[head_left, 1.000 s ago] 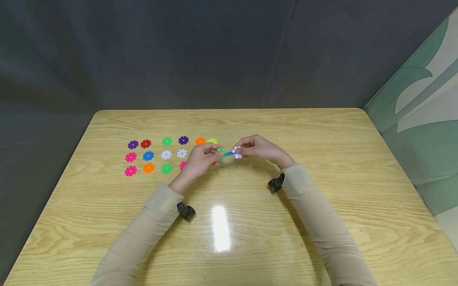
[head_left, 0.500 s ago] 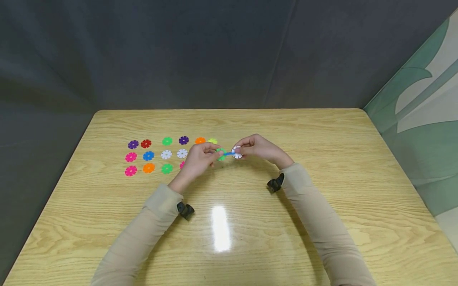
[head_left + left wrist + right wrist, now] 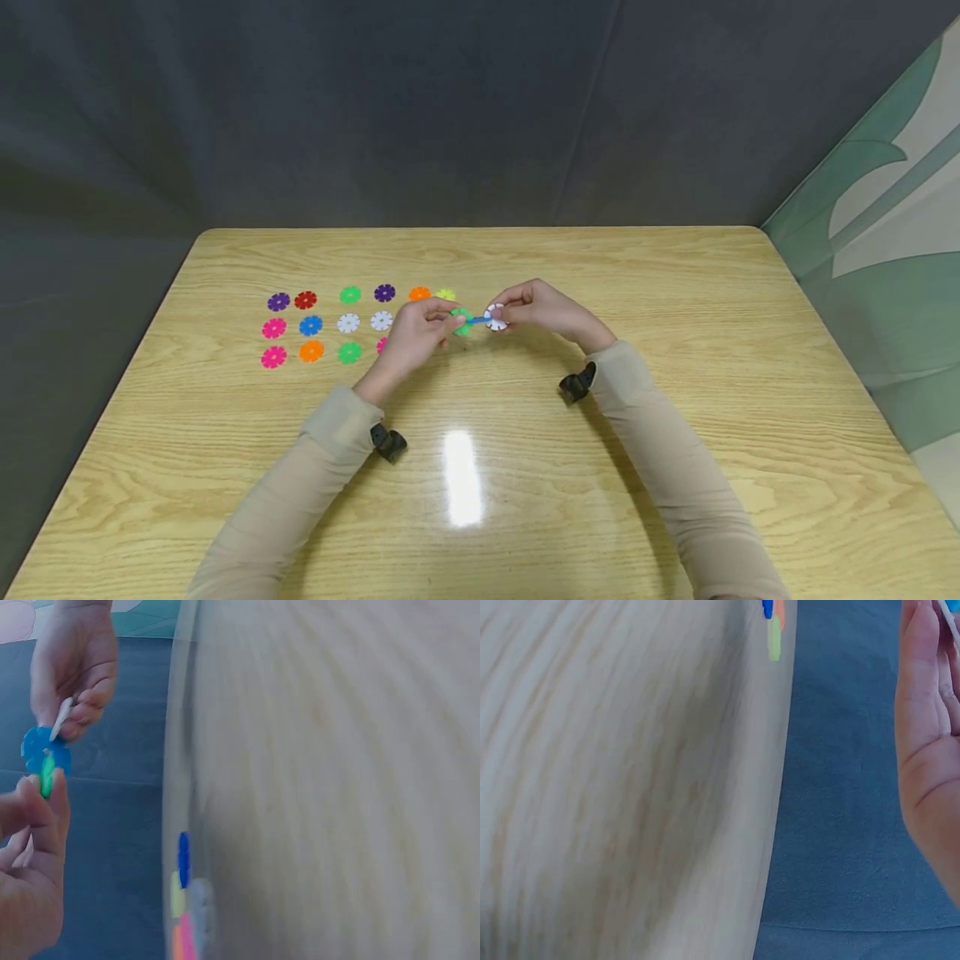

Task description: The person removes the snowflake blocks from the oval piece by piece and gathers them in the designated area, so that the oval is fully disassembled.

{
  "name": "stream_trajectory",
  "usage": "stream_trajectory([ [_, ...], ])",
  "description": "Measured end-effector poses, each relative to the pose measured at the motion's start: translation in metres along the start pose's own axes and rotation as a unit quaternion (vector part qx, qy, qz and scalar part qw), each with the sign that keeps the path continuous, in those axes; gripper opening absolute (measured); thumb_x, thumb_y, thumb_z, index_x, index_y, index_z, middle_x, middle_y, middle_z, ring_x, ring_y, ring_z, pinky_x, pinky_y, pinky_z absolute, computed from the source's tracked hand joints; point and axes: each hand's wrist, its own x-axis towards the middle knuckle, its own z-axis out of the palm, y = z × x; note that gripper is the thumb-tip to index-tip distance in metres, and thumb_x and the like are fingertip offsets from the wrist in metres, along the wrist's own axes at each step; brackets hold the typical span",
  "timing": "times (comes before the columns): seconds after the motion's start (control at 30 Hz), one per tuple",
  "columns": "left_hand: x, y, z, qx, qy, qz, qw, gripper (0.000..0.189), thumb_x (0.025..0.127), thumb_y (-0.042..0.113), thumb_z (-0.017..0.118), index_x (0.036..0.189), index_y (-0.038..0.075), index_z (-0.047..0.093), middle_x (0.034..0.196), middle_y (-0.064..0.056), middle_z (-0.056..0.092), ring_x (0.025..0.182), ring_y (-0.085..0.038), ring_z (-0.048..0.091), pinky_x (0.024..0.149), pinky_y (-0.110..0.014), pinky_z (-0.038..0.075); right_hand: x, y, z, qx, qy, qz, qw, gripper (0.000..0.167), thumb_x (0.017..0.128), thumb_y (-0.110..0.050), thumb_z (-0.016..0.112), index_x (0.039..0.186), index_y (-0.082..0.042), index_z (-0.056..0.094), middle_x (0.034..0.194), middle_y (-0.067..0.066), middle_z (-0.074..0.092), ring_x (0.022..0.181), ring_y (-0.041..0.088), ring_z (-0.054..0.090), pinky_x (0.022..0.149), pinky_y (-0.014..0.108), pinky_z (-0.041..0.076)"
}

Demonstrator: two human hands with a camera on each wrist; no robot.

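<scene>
My left hand pinches a green snowflake disc between thumb and fingers. A white snowflake disc is pinched in my right hand. Between them sits a blue snowflake disc, seen edge-on in the head view. In the left wrist view the blue disc shows its face, with the green disc slotted across one side and the white disc at the other. Whether the white one is fully slotted in, I cannot tell. All three are held above the table.
Loose snowflake discs lie in rows on the left of the wooden table, among them a red disc, an orange disc and a purple disc. My left hand partly covers some. Dark cloth hangs behind the table.
Both hands have barely moved. The three discs have shifted very slightly to the left, still held between the hands.
</scene>
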Motion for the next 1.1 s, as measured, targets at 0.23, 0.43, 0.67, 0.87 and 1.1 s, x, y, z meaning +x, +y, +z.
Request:
stream_trajectory([
  [0.23,0.004,-0.007,0.001,-0.082,-0.015,-0.039,0.9958,0.035,0.091,0.014,0.066,0.121,-0.001,0.061,0.111,-0.020,0.067,0.094,-0.033,0.064,0.076,-0.033,0.058,0.000,-0.001,0.000,0.008,0.016,0.008,0.9998,0.026,0.095,-0.014,0.057,0.111,0.006,0.065,0.089,0.004,0.072,0.090,0.024,0.069,0.089,0.047,0.055],
  [0.43,0.003,-0.006,-0.001,-0.097,-0.022,-0.045,0.9941,0.035,0.092,0.016,0.064,0.122,0.000,0.061,0.099,-0.010,0.069,0.072,-0.016,0.060,0.065,-0.026,0.053,-0.002,-0.001,0.000,0.014,0.010,-0.003,0.9998,0.027,0.096,-0.016,0.056,0.112,0.006,0.064,0.096,0.012,0.072,0.094,0.028,0.068,0.091,0.050,0.054],
  [0.67,-0.002,-0.001,-0.001,-0.076,-0.012,-0.022,0.9968,0.032,0.090,0.015,0.065,0.118,-0.001,0.063,0.102,-0.017,0.070,0.077,-0.025,0.062,0.066,-0.032,0.055,-0.002,-0.001,0.000,0.018,0.007,-0.001,0.9998,0.026,0.096,-0.014,0.056,0.109,0.006,0.065,0.084,-0.003,0.072,0.089,0.024,0.068,0.090,0.050,0.053],
  [0.87,-0.004,0.001,-0.001,-0.051,-0.009,-0.009,0.9986,0.028,0.090,0.013,0.066,0.114,-0.001,0.065,0.101,-0.017,0.069,0.075,-0.026,0.062,0.064,-0.032,0.056,-0.001,0.001,0.000,0.008,0.005,-0.002,1.0000,0.025,0.096,-0.014,0.057,0.107,0.006,0.066,0.081,-0.009,0.070,0.086,0.024,0.067,0.088,0.046,0.054],
  [1.1,-0.005,0.003,0.000,-0.037,-0.008,-0.010,0.9992,0.028,0.089,0.012,0.067,0.113,-0.001,0.065,0.102,-0.019,0.069,0.083,-0.034,0.063,0.069,-0.037,0.057,0.000,0.002,0.001,0.003,0.005,0.001,1.0000,0.025,0.095,-0.014,0.057,0.107,0.006,0.066,0.080,-0.010,0.070,0.084,0.023,0.067,0.087,0.042,0.054],
])
